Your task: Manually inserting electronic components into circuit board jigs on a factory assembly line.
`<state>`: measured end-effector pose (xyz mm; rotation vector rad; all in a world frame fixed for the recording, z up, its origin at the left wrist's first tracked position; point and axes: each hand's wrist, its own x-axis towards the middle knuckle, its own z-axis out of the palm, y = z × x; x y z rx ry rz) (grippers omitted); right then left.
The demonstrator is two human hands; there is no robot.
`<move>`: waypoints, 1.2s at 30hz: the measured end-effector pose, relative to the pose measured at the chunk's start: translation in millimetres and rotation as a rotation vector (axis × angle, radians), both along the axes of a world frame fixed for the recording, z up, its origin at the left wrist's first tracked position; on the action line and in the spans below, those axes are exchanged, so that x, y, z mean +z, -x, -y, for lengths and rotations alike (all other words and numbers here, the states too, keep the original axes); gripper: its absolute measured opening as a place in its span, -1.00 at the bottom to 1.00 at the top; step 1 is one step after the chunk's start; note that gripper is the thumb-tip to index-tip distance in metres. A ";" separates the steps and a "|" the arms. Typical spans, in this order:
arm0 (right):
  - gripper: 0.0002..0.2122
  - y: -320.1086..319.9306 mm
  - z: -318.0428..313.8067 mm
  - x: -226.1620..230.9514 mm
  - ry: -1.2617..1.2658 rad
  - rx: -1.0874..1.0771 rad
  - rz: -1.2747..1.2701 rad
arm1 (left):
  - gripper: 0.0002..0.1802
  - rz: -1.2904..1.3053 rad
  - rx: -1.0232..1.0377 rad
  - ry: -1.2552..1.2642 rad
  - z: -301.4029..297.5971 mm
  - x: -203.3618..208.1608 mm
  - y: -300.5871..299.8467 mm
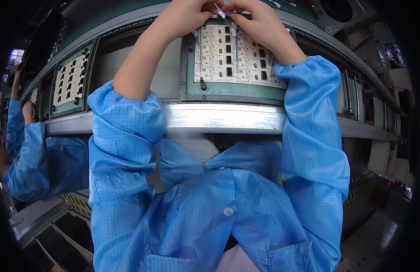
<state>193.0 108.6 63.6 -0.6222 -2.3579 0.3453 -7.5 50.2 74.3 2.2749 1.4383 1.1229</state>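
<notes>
Both my hands meet at the top edge of the view, over the far side of a white circuit board panel [214, 59]. A small white wire connector [221, 13] sits between their fingertips. My left hand [189, 17] pinches it from the left, its fingertips partly cut off by the frame. My right hand [257, 20] closes on it from the other side, thumb and forefinger together. White wire leads [235, 52] lie along the panel below the fingers, and others run down its left side. Black components stand in columns on the panel, which rests in a green fixture [188, 88].
A metal conveyor rail [223, 119] runs between my body and the fixture. Further left, another green fixture holds a board panel with black parts [71, 77]. A co-worker in a blue sleeve [35, 145] reaches over the line there. A round fan [335, 10] stands at the far right.
</notes>
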 end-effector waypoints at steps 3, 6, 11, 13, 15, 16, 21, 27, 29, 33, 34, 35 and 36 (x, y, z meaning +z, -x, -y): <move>-0.79 -3.9 -10.0 -5.3 -0.042 0.029 0.001 | -0.75 -0.013 -0.019 -0.008 0.2 -7.0 -1.6; -0.76 -7.5 -8.9 0.2 0.031 0.009 -0.017 | -0.74 -0.005 0.016 0.006 2.6 -10.2 0.3; -0.79 -22.0 8.2 14.8 -0.060 -0.162 0.305 | -0.73 -0.108 0.033 -0.175 -1.0 -20.1 4.7; -0.80 -21.3 7.3 13.7 -0.058 -0.152 0.305 | -0.72 -0.112 0.041 -0.142 -1.2 -20.9 3.7; -0.81 -20.5 6.2 13.3 -0.059 -0.139 0.306 | -0.74 -0.107 0.071 -0.105 1.7 -20.8 0.8; -0.82 -20.8 6.1 13.7 -0.064 -0.121 0.286 | -0.75 -0.103 0.102 -0.068 3.1 -20.9 -0.9; -0.83 -22.1 5.8 16.3 -0.028 -0.145 0.226 | -0.78 -0.045 0.107 -0.009 2.0 -16.8 -4.1; -0.85 -26.7 0.6 18.6 -0.010 -0.224 0.170 | -0.80 -0.070 0.188 -0.028 -1.3 -20.9 -1.9; -0.86 -27.7 -2.9 16.4 -0.045 -0.254 0.159 | -0.80 -0.098 0.187 -0.145 -3.9 -28.5 2.8; -0.86 -30.1 -6.6 15.0 -0.085 -0.253 0.091 | -0.79 -0.067 0.201 -0.039 0.8 -24.1 3.9; -0.87 -31.5 -9.2 14.4 -0.075 -0.253 0.092 | -0.78 -0.095 0.206 -0.009 1.8 -22.1 3.3; -0.87 -29.3 -10.2 12.8 -0.061 -0.246 0.090 | -0.78 -0.097 0.210 -0.005 0.8 -24.7 8.3; -0.87 -26.8 -10.4 9.9 -0.056 -0.243 0.089 | -0.76 -0.117 0.152 0.053 -1.7 -27.7 14.1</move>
